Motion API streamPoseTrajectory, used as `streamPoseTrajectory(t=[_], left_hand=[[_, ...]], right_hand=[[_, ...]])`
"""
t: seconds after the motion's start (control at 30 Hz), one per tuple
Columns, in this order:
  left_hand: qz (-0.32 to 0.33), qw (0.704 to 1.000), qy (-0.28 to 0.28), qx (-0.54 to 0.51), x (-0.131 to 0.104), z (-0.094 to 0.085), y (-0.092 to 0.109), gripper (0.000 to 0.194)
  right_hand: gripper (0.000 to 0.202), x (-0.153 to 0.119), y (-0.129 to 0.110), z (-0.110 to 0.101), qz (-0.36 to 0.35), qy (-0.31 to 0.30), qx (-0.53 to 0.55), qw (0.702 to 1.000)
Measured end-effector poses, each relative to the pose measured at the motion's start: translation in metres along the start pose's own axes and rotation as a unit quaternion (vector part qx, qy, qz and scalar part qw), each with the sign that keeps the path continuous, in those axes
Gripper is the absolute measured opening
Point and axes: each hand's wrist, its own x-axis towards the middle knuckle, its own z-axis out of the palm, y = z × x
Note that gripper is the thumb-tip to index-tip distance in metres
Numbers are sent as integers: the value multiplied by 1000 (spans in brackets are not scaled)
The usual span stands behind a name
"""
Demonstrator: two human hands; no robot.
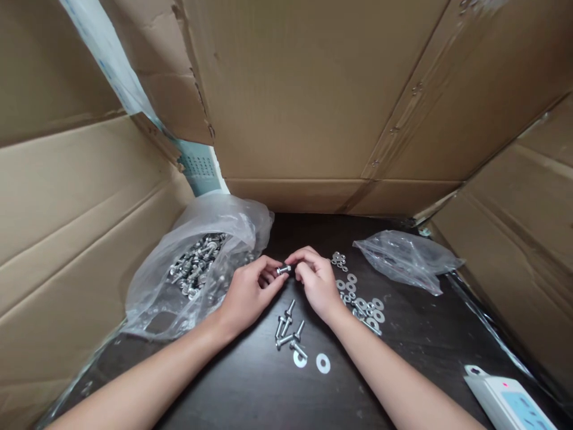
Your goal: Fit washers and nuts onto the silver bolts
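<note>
Head view: both hands are close together above the worktop point(250, 394), meeting over a metal bolt point(283, 270). Left hand point(253, 289) pinches the bolt between thumb and fingers; right hand point(317, 283) has its fingertips bunched at the opposite end, though whether they grip it I cannot tell. Just below the hands lies a loose group of bolts point(296, 337), one overlapping a flat washer point(299, 359), with another washer point(323, 363) beside it. Beyond the right wrist are scattered washers point(378, 316) and small nuts point(339, 260). An open plastic bag point(150, 292) full of hardware point(197, 266) stands left; a flatter clear bag point(396, 257) lies right. Cardboard point(313, 89) walls the worktop.
</note>
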Motion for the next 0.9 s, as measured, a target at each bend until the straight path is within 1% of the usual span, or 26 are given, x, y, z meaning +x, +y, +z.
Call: streamPoseTrajectory(t=[0.1,0.17,0.3,0.47,0.67,0.8,0.9], left_hand=[[0,1000,4,0,-1,0,1,10],[-1,1000,8,-1,-1,-1,2,11],[2,1000,10,3,0,-1,3,11],[5,1000,8,-1,1,-1,3,11],[1,1000,-1,6,0,-1,4,10],[2,1000,-9,7,1,-2,4,9],[1,1000,-5,8,0,-1,4,11]], right_hand=[[18,0,2,2,3,-10,-27,1000],[16,-1,2,2,-10,-14,-54,998],[21,-2,2,2,-39,-18,-90,995],[22,-2,3,2,-40,-14,-93,995],[16,-1,2,2,-33,-9,-72,997],[19,-2,1,2,-22,-16,-63,998],[17,-2,2,2,-32,-13,-66,997]])
